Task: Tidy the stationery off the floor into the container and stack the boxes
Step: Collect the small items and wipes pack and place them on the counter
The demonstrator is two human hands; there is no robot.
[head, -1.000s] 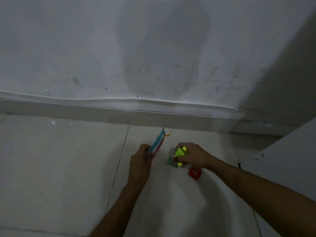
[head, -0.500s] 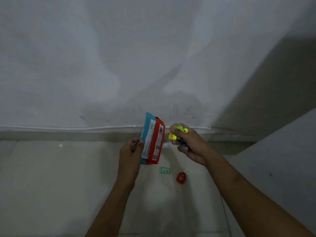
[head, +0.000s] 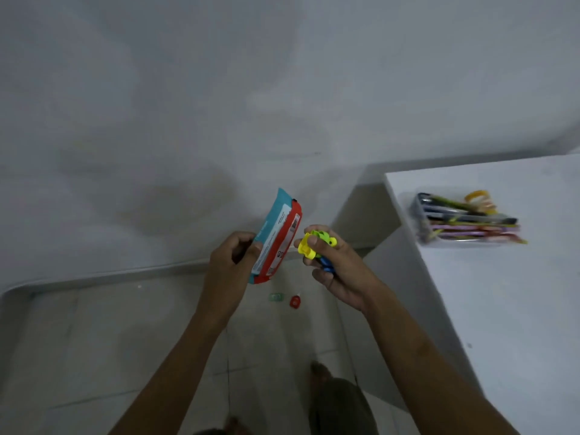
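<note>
Left grip (head: 230, 265) clamps teal-and-red flat cardboard packet (head: 276, 238); right grip (head: 334, 266) encloses small yellow, green and blue plastic pieces (head: 314, 244) (frame centre).

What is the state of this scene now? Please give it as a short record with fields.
left hand: left hand holds a teal and red packet, lifted off the floor
right hand: right hand holds small yellow, green and blue pieces
on floor: small green item and small red item, close together, below the hands
container: clear container on the white table, already filled with pens and other stationery
boxes: none clearly visible
</note>
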